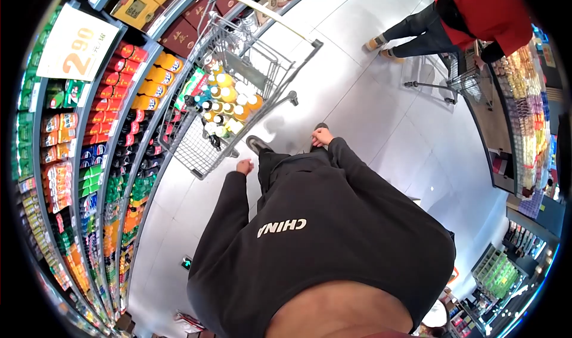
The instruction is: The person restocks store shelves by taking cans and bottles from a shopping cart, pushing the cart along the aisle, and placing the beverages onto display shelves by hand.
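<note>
My left hand [245,166] hangs beside my body with its fingers curled; nothing shows in it. In front of my dark trousers, my right hand [322,136] is also closed, with no object visible in it. Neither hand touches the shopping cart [205,153], which stands ahead and to the left, nearer to my left hand. Inside it are several bottles [226,102] with yellow, orange and pale contents, some with dark caps. A green and white package [193,83] lies next to them.
Curved drink shelves [152,58] run along the left, with a price sign [77,43]. At the upper right, a person in red [491,13] leans over another cart [462,78] beside shelves of packaged goods [518,93]. Green crates [497,272] stand at the lower right.
</note>
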The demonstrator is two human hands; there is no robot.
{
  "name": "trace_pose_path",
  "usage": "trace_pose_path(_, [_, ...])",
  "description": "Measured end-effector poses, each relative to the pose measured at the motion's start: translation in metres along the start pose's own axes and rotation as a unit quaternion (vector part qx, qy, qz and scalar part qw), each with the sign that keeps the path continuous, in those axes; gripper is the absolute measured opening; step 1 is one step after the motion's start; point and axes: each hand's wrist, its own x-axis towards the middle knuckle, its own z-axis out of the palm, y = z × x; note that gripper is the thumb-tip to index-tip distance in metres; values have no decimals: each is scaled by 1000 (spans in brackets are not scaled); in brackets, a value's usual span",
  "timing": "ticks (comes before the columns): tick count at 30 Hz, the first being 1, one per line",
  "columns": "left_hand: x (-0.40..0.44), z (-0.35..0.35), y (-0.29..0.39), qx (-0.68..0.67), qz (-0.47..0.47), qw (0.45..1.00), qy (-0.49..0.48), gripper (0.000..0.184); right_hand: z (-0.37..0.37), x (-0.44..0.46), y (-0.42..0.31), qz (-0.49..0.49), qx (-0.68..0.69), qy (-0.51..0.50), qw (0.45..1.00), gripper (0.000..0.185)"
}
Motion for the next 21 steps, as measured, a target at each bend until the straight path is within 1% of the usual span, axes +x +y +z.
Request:
trace_pose_path(2, [-1, 49, 27, -15, 31, 999, 36, 27, -38, -2, 18, 4, -6, -7, 1000, 28])
trace_pose_path(3, [-6, 76, 45, -40, 70, 996, 40, 27, -62, -6, 22, 25, -1, -39, 999, 28])
trace_pose_path(4, [-10, 108, 56, -63, 107, 991, 43, 27, -79, -9, 34, 28, 38, -20, 999, 29])
trace_pose_path(6, [4, 177, 75, -74, 119, 989, 52, 29, -118, -1, 50, 27, 117, 24, 992, 30])
trace_pose_path(8, [-7, 251, 98, -49, 117, 991, 37, 30, -154, 7, 82, 30, 151, 73, 985, 29])
trace_pose_path(10, [-32, 308, 129, 60, 83, 991, -92, 29, -188, 1, 113, 35, 180, 107, 977, 29])
trace_pose_path(11, [-26, 324, 134, 151, 99, 970, -161, 28, -203, -2, 126, 35, 193, 115, 974, 30])
trace_pose_path(12, [-19, 335, 144, 242, 115, 936, -227, 28, -213, -4, 135, 33, 209, 123, 969, 31])
trace_pose_path(13, [-18, 346, 158, 286, 97, 922, -241, 27, -221, -10, 140, 46, 222, 128, 965, 31])
trace_pose_path(14, [-19, 357, 169, 289, 99, 928, -215, 26, -227, -17, 147, 53, 233, 134, 962, 32])
trace_pose_path(16, [-5, 370, 175, 223, 99, 957, -158, 24, -231, -30, 160, 71, 258, 149, 952, 32])
trace_pose_path(19, [17, 387, 183, 199, 57, 971, -123, 23, -229, -38, 185, 105, 320, 158, 928, 31])
trace_pose_path(21, [34, 401, 196, 174, 45, 976, -120, 23, -228, -41, 197, 107, 323, 163, 926, 33])
